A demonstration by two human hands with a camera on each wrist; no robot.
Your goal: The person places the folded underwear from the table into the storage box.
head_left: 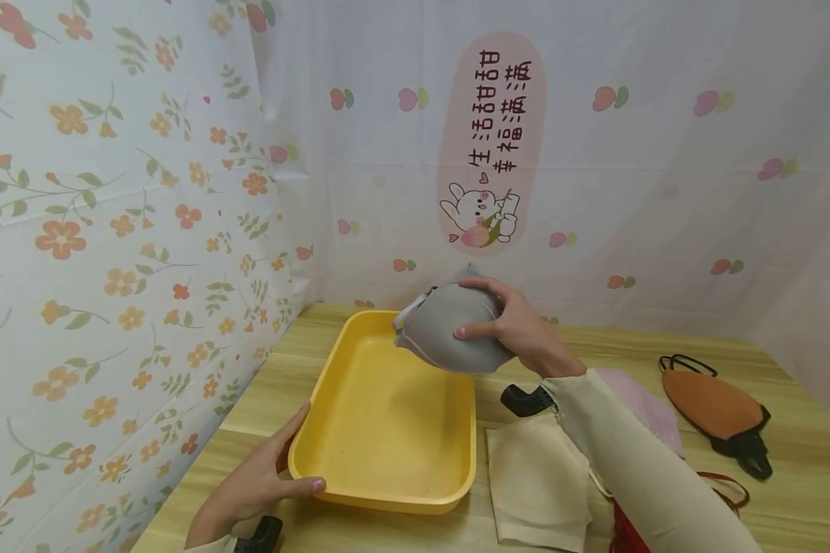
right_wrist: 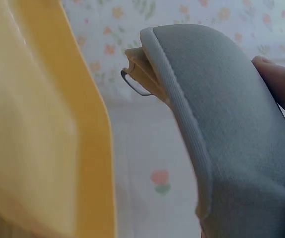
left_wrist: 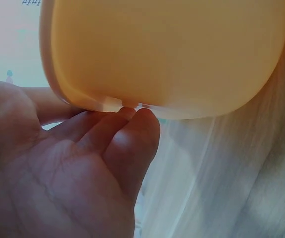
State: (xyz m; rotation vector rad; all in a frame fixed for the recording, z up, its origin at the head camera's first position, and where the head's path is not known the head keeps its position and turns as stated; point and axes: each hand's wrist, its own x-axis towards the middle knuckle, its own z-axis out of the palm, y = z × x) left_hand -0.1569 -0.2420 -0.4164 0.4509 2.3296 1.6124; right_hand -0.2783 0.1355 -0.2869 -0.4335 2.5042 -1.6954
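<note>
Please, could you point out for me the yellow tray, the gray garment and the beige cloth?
Yellow tray [head_left: 380, 422]: head view, on its bare inside floor.
Gray garment [right_wrist: 222, 99]: right wrist view, on its gray outer fabric.
Beige cloth [head_left: 538, 480]: head view, near its middle.

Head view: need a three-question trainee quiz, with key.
1. Which hand holds the grey padded garment?
2. True or false: the beige cloth lies outside the yellow tray.
3. What does the left hand touch? A) the pink cloth; B) a corner of the yellow tray; C) the orange item.

Key:
1. The right hand.
2. True.
3. B.
</note>
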